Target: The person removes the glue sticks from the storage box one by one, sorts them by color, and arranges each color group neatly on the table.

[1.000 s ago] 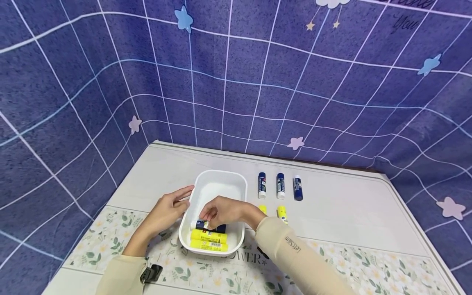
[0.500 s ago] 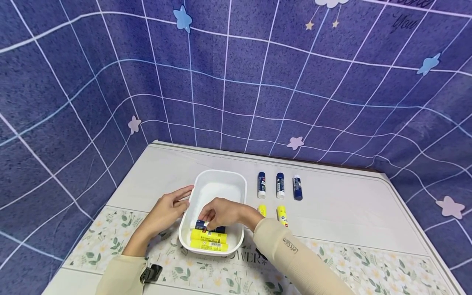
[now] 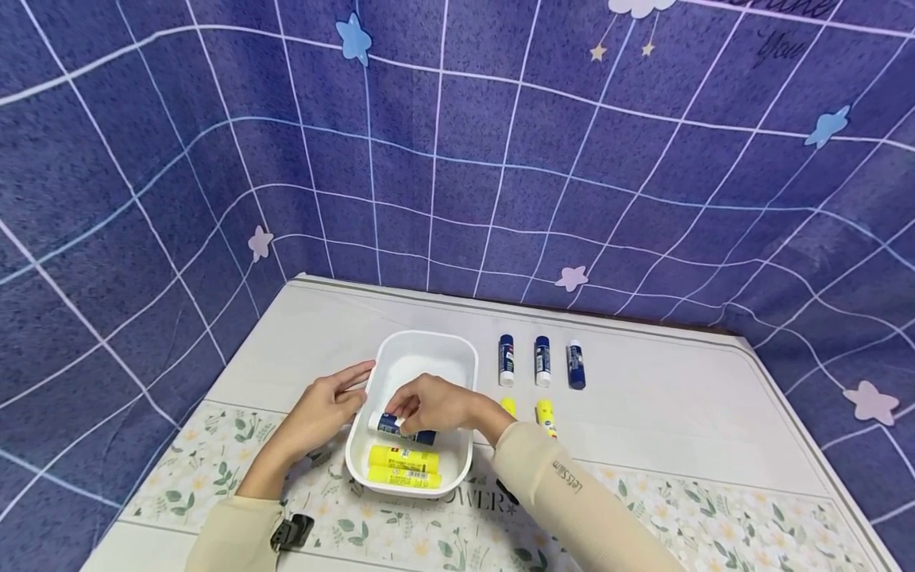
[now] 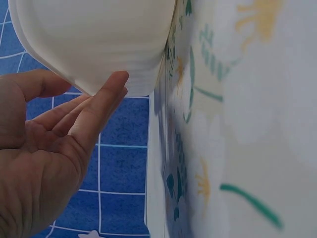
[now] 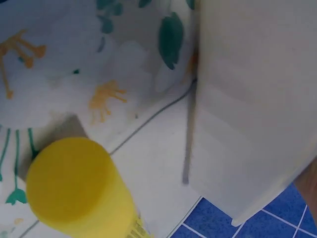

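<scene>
My right hand point(image 3: 439, 403) reaches into a white plastic tray point(image 3: 411, 361) and pinches a dark blue glue stick point(image 3: 415, 432) with a white end. The stick is slightly tilted, apart from two yellow glue sticks point(image 3: 403, 459) lying side by side at the tray's near end. My left hand point(image 3: 330, 407) rests against the tray's left side. In the left wrist view, its fairly straight fingers point(image 4: 101, 101) touch the tray's outer wall, with the thumb near the rim. The right wrist view shows the tray wall point(image 5: 247, 109) but not the fingers.
Right of the tray, three blue-and-white glue sticks point(image 3: 542, 361) stand in a row. Nearer are two yellow glue sticks point(image 3: 546, 419), one partly hidden by the right wrist. The table point(image 3: 679, 413) has a flowered band, and a blue gridded curtain point(image 3: 486, 191) hangs behind it.
The blue glue stick has shifted away from the yellow ones, toward the tray's middle, and tilted a little with my right hand. The left hand has stayed in place.
</scene>
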Available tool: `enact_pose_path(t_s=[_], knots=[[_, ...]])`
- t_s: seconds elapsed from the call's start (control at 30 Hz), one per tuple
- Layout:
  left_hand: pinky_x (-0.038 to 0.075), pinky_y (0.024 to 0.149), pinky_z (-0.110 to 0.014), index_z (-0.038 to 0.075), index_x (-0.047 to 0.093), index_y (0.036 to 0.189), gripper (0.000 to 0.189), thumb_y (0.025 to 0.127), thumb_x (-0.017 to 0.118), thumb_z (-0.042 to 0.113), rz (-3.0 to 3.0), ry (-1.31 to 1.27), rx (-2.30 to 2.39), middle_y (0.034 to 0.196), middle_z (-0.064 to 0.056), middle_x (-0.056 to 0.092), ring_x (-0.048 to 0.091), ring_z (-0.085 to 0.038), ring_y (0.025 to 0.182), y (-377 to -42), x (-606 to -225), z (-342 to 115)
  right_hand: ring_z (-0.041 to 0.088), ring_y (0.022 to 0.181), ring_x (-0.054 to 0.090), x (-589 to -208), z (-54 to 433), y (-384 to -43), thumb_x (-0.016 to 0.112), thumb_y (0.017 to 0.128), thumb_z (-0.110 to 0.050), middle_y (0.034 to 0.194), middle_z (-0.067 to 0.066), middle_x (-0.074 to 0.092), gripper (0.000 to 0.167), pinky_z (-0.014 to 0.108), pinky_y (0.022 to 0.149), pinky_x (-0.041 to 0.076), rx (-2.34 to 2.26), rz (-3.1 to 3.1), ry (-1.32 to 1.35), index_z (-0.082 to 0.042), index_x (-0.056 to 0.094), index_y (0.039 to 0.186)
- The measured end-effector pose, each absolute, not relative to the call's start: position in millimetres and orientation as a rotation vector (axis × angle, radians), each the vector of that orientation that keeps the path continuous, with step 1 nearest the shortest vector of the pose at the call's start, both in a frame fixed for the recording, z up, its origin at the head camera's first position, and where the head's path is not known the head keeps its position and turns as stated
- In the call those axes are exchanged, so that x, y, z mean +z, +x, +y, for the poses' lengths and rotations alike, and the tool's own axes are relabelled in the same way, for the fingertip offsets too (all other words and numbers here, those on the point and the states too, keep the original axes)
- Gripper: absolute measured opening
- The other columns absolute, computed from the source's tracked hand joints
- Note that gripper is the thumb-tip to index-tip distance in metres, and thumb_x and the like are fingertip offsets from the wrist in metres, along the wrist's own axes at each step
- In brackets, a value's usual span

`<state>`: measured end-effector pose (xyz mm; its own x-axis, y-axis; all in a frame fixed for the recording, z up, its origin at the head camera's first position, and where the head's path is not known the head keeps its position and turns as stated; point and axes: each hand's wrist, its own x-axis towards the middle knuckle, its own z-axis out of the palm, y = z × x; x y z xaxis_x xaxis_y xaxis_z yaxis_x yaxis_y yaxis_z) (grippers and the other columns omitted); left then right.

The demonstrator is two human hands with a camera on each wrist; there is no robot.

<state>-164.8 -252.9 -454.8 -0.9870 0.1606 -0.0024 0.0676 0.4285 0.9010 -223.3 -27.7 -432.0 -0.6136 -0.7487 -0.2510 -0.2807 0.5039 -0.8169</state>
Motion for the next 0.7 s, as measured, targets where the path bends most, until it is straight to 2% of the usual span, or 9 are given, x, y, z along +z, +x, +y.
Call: enact_pose_path(t_s=[0.2,0.33,0.7], knots=[[0.062,0.096,-0.026,0.010,0.042,0.158,0.054,0.106,0.054,0.012,2.561,0.184,1.625,0.155,-0.017,0.052,0.063,-0.034,0.132,-164,-453,-253,0.008,0.093,0.065,-423,-22,-230,0.077,0.090,-0.003,0.106,-0.001,0.073,0.028,0.020,0.083,0.058,-1.092,2.158,-0.774,-0.008,0.075,0.117],[0.063,0.094,-0.027,0.010,0.042,0.159,0.054,0.106,0.054,0.012,2.554,0.169,1.628,0.156,-0.017,0.052,0.062,-0.034,0.132,-163,-453,-253,0.011,0.092,0.065,-418,-18,-236,0.077,0.089,-0.001,0.107,0.004,0.074,0.029,0.022,0.081,0.059,-1.154,2.171,-0.745,-0.005,0.075,0.118],[0.062,0.095,-0.026,0.010,0.043,0.158,0.054,0.106,0.054,0.012,2.559,0.169,1.636,0.156,-0.016,0.052,0.062,-0.034,0.132,-163,-453,-252,0.011,0.091,0.063,-404,-1,-251,0.075,0.090,-0.003,0.105,0.007,0.071,0.032,0.021,0.079,0.058,-1.341,2.220,-0.613,-0.004,0.073,0.122]])
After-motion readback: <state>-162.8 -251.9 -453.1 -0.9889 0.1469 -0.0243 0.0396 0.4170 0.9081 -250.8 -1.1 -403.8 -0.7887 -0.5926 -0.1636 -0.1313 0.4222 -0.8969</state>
